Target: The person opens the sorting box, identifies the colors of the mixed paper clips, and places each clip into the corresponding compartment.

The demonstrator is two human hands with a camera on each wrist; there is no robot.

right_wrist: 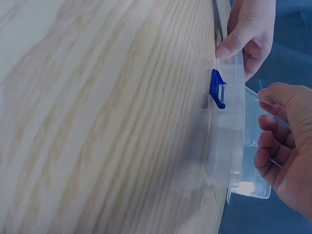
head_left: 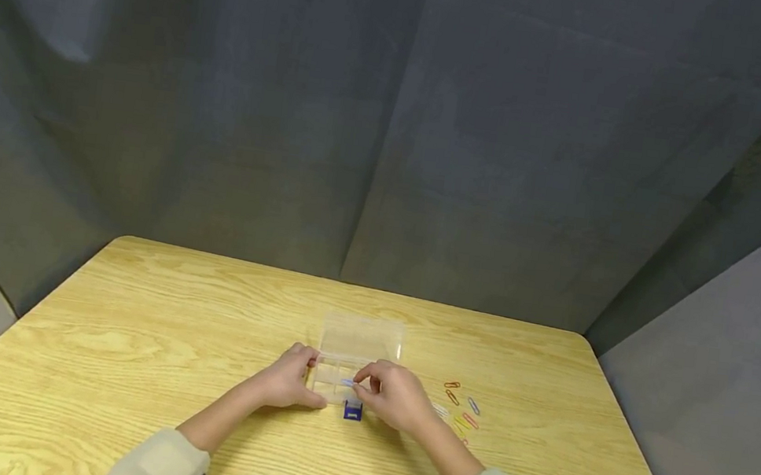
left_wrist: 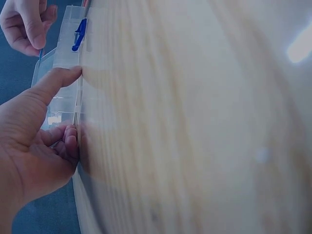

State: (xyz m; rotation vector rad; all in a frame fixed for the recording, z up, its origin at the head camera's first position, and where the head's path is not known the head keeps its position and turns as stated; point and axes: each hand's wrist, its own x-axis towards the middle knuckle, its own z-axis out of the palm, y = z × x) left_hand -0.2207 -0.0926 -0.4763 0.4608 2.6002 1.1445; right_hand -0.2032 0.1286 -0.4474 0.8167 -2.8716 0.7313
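A clear plastic box (head_left: pixel 326 374) with small compartments sits on the table, its clear lid (head_left: pixel 362 338) swung back on the far side. At the front is a blue latch (head_left: pixel 353 411), hanging down. My left hand (head_left: pixel 290 381) holds the box by its left side, with the thumb at the front edge and the fingers along the side. Above the compartments, my right hand (head_left: pixel 392 397) pinches a slim blue paper clip (head_left: pixel 347 382) between thumb and forefinger. In the right wrist view, the clip's tip (right_wrist: pixel 260 84) sticks out past the fingers, which cover most of it.
Right of the box lie several loose paper clips: an orange one (head_left: pixel 452 385), a brown one (head_left: pixel 452 398), a blue one (head_left: pixel 474 406), a pink one (head_left: pixel 470 420), yellow ones (head_left: pixel 461 425) and white ones (head_left: pixel 441 411). Dark curtains (head_left: pixel 394 128) hang behind the wooden table (head_left: pixel 161 337).
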